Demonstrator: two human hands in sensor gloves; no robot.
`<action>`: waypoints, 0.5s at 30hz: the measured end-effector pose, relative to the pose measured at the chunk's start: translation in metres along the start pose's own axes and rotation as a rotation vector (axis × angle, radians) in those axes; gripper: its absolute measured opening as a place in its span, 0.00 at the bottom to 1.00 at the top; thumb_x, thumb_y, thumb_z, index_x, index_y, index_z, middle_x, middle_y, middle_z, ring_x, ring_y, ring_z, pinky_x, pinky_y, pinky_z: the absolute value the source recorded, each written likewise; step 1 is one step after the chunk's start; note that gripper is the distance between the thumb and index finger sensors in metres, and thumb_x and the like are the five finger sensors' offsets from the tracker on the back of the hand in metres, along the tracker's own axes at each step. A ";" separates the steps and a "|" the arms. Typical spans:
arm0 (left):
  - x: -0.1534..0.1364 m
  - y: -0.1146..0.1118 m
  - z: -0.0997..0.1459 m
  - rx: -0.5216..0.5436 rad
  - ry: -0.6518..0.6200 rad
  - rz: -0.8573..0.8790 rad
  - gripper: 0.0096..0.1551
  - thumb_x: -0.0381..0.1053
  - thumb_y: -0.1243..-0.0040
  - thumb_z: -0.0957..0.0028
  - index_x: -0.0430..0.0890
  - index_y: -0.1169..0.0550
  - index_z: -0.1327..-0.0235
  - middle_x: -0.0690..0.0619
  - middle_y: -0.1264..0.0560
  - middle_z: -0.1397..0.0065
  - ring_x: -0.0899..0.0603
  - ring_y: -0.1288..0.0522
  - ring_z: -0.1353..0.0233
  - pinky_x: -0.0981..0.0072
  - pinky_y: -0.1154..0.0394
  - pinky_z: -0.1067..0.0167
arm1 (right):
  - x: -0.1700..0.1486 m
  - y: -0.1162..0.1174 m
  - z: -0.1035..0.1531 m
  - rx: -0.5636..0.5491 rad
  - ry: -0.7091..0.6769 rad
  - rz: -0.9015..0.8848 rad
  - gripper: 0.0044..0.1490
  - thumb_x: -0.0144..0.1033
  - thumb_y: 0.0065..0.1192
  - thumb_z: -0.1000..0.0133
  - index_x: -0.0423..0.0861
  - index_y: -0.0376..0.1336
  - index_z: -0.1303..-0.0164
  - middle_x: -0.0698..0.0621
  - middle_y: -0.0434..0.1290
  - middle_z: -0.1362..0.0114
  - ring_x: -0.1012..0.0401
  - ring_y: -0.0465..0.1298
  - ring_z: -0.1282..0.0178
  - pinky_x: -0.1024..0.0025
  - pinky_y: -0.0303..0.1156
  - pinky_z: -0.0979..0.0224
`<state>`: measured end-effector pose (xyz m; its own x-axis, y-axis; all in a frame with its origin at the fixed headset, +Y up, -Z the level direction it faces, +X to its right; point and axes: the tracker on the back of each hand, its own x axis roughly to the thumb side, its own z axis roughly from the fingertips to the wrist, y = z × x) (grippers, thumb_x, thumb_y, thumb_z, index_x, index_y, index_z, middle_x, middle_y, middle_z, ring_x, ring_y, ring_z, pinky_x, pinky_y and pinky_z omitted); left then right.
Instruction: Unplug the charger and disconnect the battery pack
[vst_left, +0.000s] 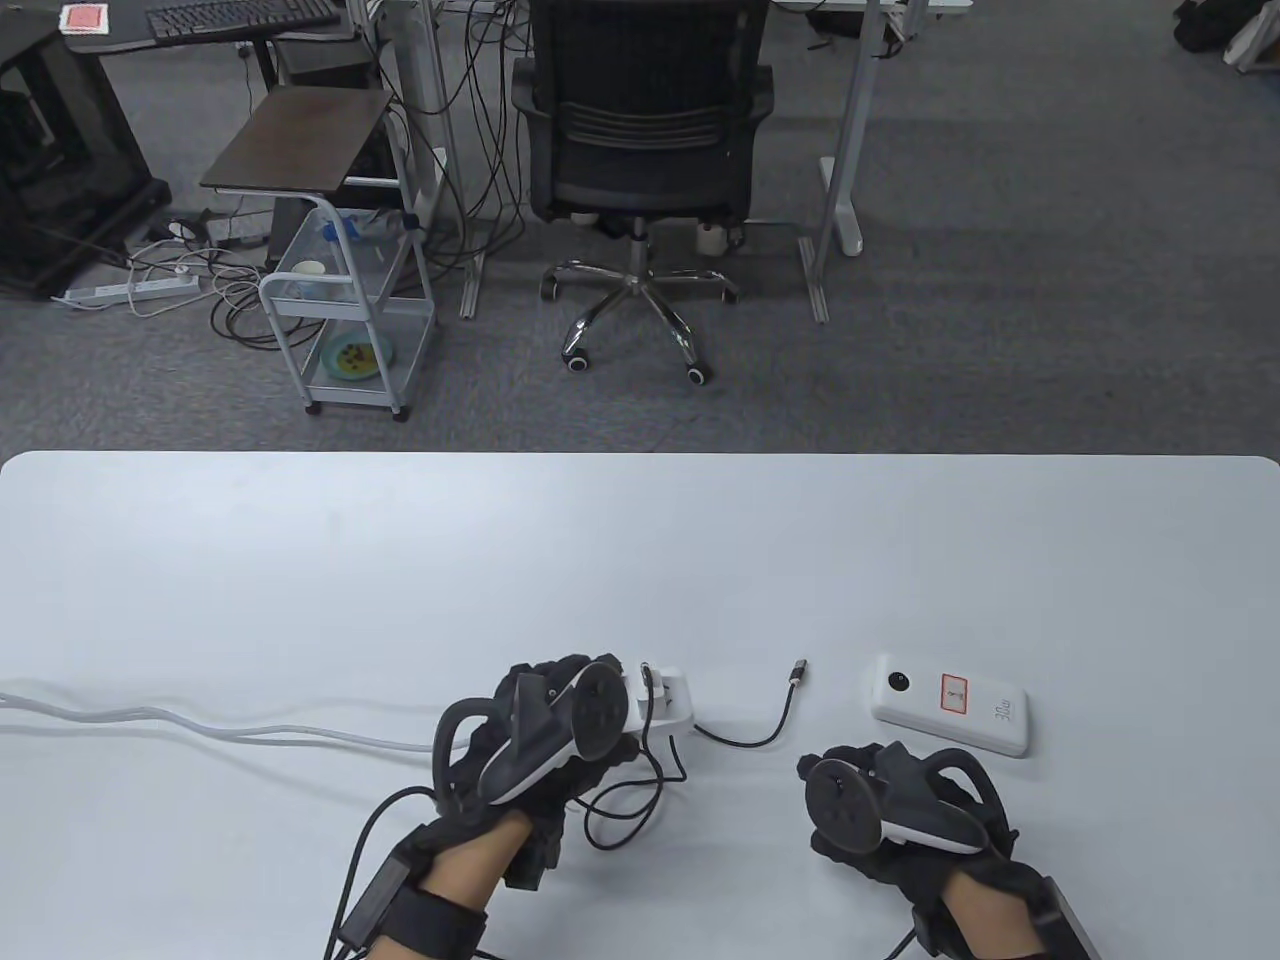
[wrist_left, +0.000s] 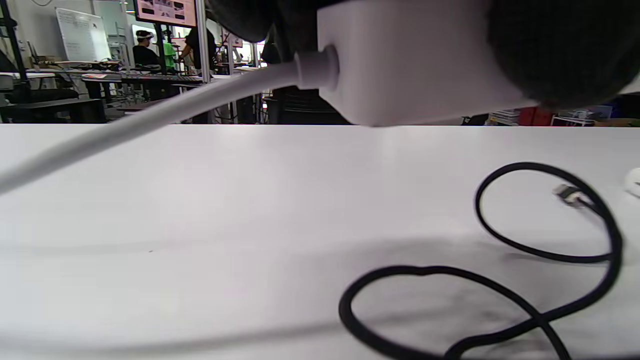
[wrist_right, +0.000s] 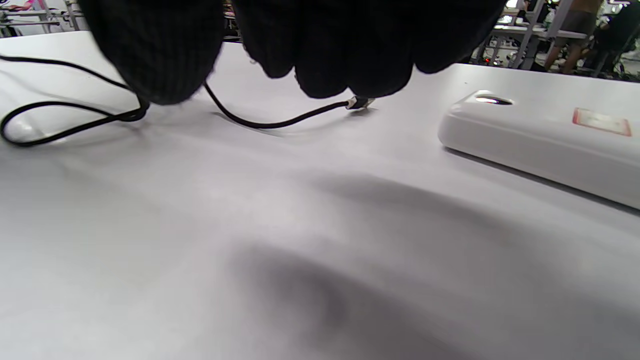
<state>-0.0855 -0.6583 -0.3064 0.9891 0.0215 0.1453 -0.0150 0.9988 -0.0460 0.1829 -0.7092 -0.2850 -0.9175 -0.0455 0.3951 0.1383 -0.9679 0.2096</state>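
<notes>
My left hand (vst_left: 585, 700) grips the near end of a white power strip (vst_left: 672, 697); its fingers (wrist_left: 560, 50) wrap the strip (wrist_left: 410, 65) in the left wrist view. A black cable (vst_left: 742, 738) runs from a plug on top of the strip, loops on the table and ends in a free connector (vst_left: 798, 670). The connector lies apart from the white battery pack (vst_left: 950, 705), which lies flat at the right. My right hand (vst_left: 850, 795) hovers empty, fingers (wrist_right: 350, 50) curled, just in front of the pack (wrist_right: 540, 145).
The strip's thick white cord (vst_left: 200, 725) trails left across the table to its edge. Loose black cable loops (wrist_left: 500, 300) lie under and beside my left hand. An office chair (vst_left: 645, 130) and a small cart (vst_left: 345, 330) stand beyond the table's far edge.
</notes>
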 end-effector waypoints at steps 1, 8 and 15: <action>0.008 0.003 0.007 0.015 -0.016 -0.052 0.49 0.75 0.29 0.62 0.66 0.30 0.22 0.62 0.27 0.19 0.48 0.23 0.19 0.53 0.33 0.17 | -0.003 0.000 0.000 -0.001 0.018 -0.013 0.46 0.55 0.59 0.52 0.50 0.54 0.23 0.46 0.63 0.18 0.45 0.67 0.23 0.45 0.62 0.24; 0.004 -0.012 0.034 -0.005 -0.109 -0.010 0.49 0.76 0.31 0.62 0.66 0.30 0.22 0.63 0.27 0.19 0.49 0.23 0.19 0.54 0.33 0.17 | -0.014 0.003 -0.002 0.012 0.040 -0.064 0.46 0.55 0.59 0.52 0.50 0.54 0.23 0.45 0.63 0.18 0.45 0.67 0.23 0.45 0.62 0.24; -0.009 -0.053 0.031 -0.054 -0.072 -0.042 0.49 0.76 0.31 0.61 0.67 0.31 0.21 0.63 0.27 0.18 0.49 0.23 0.18 0.54 0.33 0.17 | -0.007 0.002 -0.001 -0.019 -0.007 -0.027 0.46 0.55 0.59 0.52 0.50 0.55 0.23 0.46 0.64 0.19 0.46 0.68 0.24 0.46 0.63 0.25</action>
<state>-0.0986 -0.7103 -0.2746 0.9757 -0.0151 0.2187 0.0359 0.9952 -0.0916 0.1893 -0.7112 -0.2885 -0.9183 -0.0178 0.3956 0.1066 -0.9732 0.2036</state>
